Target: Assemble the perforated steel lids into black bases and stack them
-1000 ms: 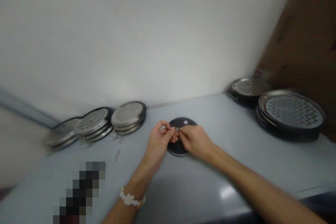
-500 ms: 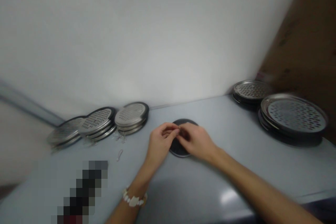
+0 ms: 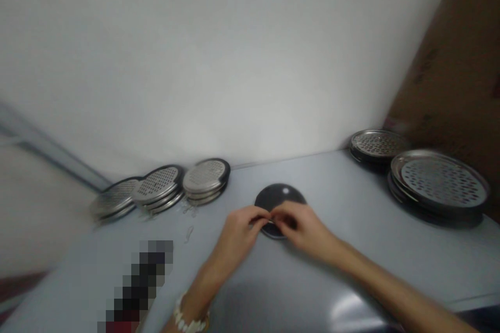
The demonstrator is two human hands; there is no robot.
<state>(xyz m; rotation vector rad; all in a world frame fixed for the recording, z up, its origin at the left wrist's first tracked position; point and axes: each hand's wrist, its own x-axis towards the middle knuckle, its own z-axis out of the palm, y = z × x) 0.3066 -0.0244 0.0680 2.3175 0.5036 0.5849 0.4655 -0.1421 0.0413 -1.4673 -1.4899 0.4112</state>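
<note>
A round black disc [image 3: 275, 196] with a small pale spot lies on the grey table, partly hidden by my hands. Over its near edge, my left hand [image 3: 245, 225] pinches thumb and forefinger together. My right hand [image 3: 299, 221] is closed the same way, its fingertips meeting those of the left. Between them shows a sliver of something thin and pale, too small to name. A bracelet of white beads [image 3: 189, 317] circles my left wrist.
Stacks of perforated metal discs with black rims [image 3: 207, 177] stand at the back left, a small clear clip-like piece [image 3: 189, 234] in front. Larger perforated round trays [image 3: 441, 179] are piled at the right, beside a cardboard box [image 3: 445, 78]. A pixelated dark patch covers the lower left.
My hands have shifted down toward the disc's near edge, uncovering more of its top and the pale spot. Fingertips stay pinched together. The whole view has shifted slightly.
</note>
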